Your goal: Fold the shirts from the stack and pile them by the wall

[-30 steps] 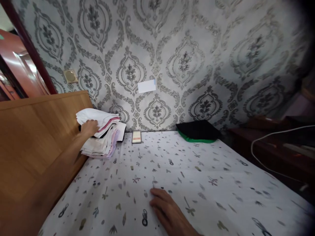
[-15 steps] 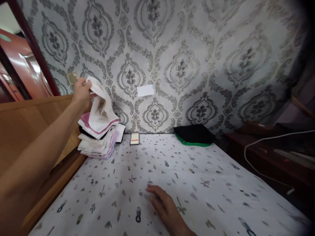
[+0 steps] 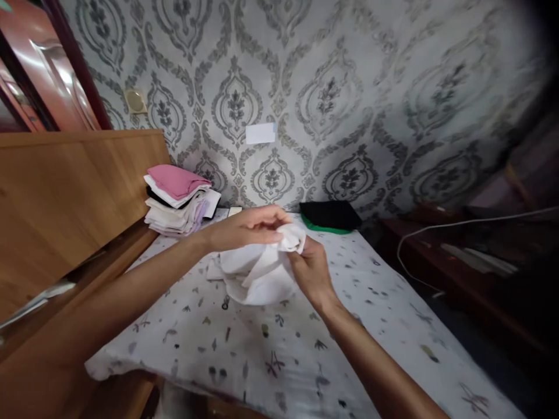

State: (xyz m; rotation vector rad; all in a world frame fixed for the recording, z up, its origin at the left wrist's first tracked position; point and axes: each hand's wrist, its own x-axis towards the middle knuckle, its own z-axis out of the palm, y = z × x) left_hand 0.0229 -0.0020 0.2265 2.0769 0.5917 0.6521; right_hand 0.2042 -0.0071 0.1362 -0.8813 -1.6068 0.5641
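We hold cloth [image 3: 257,276] bunched over bed [image 3: 371,326], mid-view. Left hand [image 3: 247,228] grip pinches top edge; right hand [image 3: 312,270] seemingly clamps same corner. Stack [image 3: 177,201] at 10 o'clock. Risk: loose folds slip our pinch, cloth drops crumpled.

Left hand [image 3: 244,228] and right hand [image 3: 311,269] pinch white cloth [image 3: 257,273] above printed bedsheet [image 3: 305,349]; folded stack [image 3: 177,199] by headboard [image 3: 65,198].
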